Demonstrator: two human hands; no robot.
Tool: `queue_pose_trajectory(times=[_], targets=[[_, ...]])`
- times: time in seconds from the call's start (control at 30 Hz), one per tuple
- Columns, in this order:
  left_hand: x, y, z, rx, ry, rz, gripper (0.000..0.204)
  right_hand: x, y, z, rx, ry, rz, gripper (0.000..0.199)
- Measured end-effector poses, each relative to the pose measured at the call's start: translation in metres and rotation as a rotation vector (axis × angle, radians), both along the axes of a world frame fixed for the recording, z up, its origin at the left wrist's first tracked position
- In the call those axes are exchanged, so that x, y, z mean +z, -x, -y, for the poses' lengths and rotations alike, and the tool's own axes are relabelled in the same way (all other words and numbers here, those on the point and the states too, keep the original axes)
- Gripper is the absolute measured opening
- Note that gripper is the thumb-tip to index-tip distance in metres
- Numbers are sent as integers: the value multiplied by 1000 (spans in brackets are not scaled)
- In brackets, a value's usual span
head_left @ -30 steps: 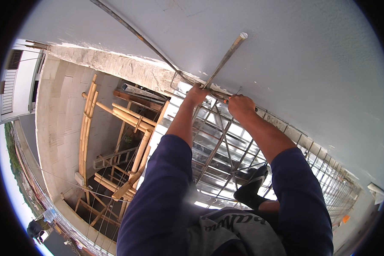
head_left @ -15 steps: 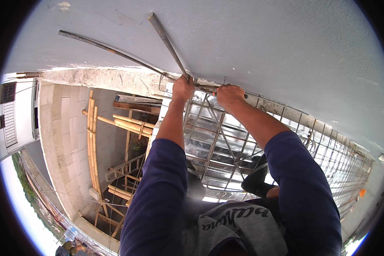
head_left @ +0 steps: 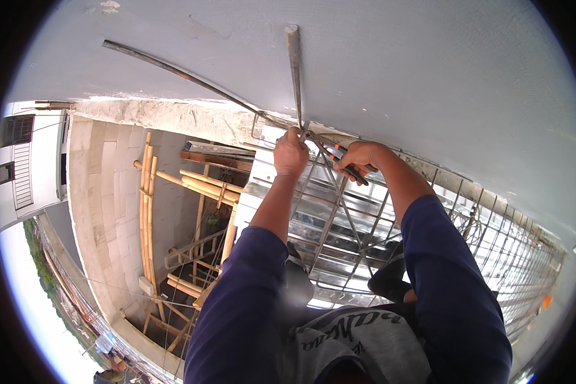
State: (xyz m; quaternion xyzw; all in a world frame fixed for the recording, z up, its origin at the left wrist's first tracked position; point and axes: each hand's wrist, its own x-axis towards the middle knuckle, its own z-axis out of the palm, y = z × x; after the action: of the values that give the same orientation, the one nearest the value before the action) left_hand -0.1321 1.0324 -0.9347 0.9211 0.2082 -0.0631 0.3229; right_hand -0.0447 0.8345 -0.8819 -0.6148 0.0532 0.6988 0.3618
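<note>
Our navy sleeves come up from the lower edge, both arms stretched out over the rebar grid [head_left: 339, 217], which lies on shiny corrugated metal decking [head_left: 301, 211]. Our dark shoes [head_left: 390, 281] stand on that grid. Left hand [head_left: 290, 153] is closed around the base of a straight steel bar [head_left: 294, 70], right where it meets the grid edge; the bar runs away from us against the pale grey wall [head_left: 429, 70]. Right hand [head_left: 358, 160] is clenched on the dark handles of a pair of pliers [head_left: 339, 160]; the jaws point toward the same junction, just beside the left hand, but we can't tell what they bite. A second, curved bar [head_left: 185, 77] sweeps off to the left from that corner. Beyond the slab edge, lower down: bamboo scaffolding poles [head_left: 148, 211] against a block wall [head_left: 102, 211]. Farthest left, a white building [head_left: 25, 160].
</note>
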Motion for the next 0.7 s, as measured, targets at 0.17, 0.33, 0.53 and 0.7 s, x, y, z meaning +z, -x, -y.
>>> queue_pose_trajectory(times=[0.17, 0.33, 0.53, 0.7], targets=[[24, 14, 47, -452, -346, 536, 40, 6, -9, -2, 53, -6, -34, 22], [-4, -8, 67, -494, -179, 352, 27, 17, -13, -7, 407, 147, 388, 34], [12, -30, 55, -441, -28, 145, 22, 34, 36, -16, 923, 392, 1596, 26], [1, -10, 54, -508, 36, 313, 46, 57, 17, -20, 518, 300, 829, 18]])
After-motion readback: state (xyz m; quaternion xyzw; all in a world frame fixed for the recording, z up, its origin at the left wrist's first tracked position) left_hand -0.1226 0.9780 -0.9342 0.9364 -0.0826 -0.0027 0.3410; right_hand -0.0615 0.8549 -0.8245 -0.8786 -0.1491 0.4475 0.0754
